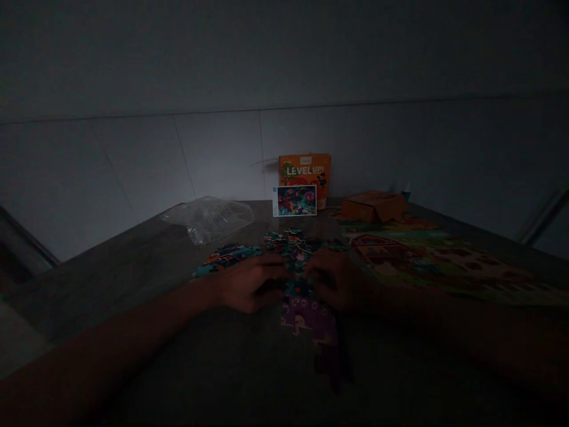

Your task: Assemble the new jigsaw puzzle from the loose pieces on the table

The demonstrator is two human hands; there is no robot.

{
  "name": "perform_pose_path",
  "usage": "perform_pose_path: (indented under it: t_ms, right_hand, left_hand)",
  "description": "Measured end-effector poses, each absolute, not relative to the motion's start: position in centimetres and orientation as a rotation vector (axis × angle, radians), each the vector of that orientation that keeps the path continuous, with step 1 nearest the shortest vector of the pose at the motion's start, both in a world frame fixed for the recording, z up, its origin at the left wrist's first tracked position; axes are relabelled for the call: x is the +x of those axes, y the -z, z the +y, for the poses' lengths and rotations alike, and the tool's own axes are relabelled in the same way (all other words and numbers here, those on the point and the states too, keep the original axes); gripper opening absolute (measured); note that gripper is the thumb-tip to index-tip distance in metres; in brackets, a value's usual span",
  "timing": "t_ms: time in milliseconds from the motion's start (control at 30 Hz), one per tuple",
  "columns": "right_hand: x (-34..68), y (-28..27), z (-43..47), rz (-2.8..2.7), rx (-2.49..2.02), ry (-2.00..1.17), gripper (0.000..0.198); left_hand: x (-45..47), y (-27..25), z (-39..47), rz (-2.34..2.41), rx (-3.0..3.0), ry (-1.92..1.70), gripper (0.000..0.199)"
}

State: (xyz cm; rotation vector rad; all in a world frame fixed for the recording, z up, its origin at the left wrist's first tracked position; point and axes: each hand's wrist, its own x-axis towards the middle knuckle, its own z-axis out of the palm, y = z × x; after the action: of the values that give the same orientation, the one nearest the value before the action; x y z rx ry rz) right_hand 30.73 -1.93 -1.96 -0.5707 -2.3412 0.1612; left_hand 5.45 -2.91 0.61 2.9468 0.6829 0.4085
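Note:
The room is very dark, and fine detail is lost. My left hand (255, 283) and my right hand (331, 280) rest on opposite sides of a narrow section of joined jigsaw puzzle (304, 311), purple nearest me and teal further up. Bent fingers of both hands are closed on its edges, with the fingertips hardly visible in shadow. Beyond my hands lies a heap of dark, colourful puzzle pieces (287, 240). More loose puzzle pieces (231, 255) lie past my left wrist.
A picture card (297, 200) leans against an upright orange box (306, 169) by the wall. A clear plastic bag (213, 216) lies back left. At right, an orange box (373, 206) sits beside a large colourful puzzle (427, 255) on the grey table (146, 255).

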Motion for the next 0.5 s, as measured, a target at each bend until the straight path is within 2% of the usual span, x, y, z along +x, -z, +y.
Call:
perform_pose_path:
  t_ms: [233, 500]
  right_hand:
    - [30.70, 0.90, -3.10, -2.596, 0.005, -0.340, 0.013]
    - [30.82, 0.74, -3.09, -2.606, -0.141, -0.411, 0.019]
  left_hand:
    - [5.35, 0.00, -2.29, 0.730, 2.989, -0.392, 0.024]
    - [5.27, -0.45, -2.35, 0.751, 2.941, -0.381, 0.014]
